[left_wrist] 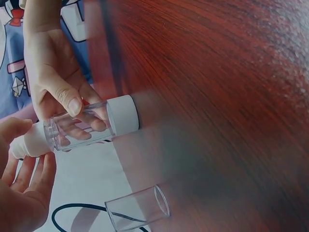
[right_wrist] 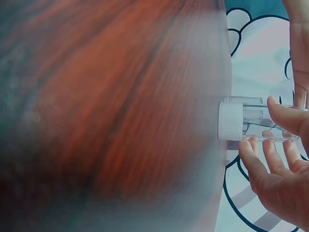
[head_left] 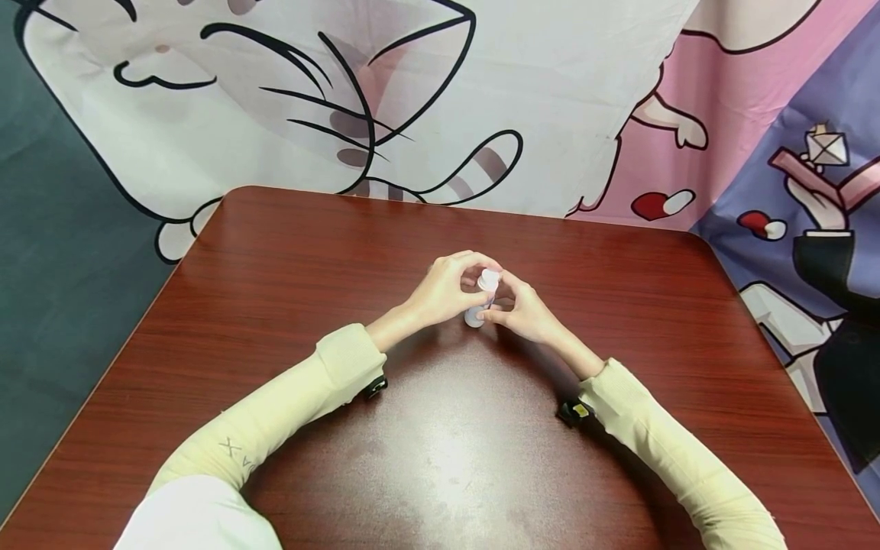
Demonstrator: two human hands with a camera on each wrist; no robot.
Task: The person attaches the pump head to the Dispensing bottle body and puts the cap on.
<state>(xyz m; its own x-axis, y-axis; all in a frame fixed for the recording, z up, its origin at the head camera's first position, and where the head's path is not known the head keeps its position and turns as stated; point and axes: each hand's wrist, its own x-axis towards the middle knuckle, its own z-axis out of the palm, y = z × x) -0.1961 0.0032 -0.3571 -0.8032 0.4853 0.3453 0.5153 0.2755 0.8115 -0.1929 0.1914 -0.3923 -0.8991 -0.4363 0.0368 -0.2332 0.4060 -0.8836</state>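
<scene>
A clear bottle point(head_left: 473, 318) with a white base and a white top stands upright on the table. My left hand point(head_left: 448, 289) pinches the white top point(left_wrist: 36, 140) between thumb and fingers. Around the transparent body, the thumb and fingers of my right hand point(head_left: 525, 312) hold it from the other side. In the right wrist view, the white base point(right_wrist: 231, 121) sits at the tabletop and the fingers wrap the body just above it. A clear cylindrical cap point(left_wrist: 138, 208) stands on the table near the bottle in the left wrist view; in the head view the hands hide it.
The dark red wooden table point(head_left: 309, 252) has rounded far corners. Behind it hangs a cloth printed with a cartoon cat point(head_left: 550, 99). A dark camera unit point(head_left: 574, 412) is strapped at the right wrist, another point(head_left: 375, 386) at the left.
</scene>
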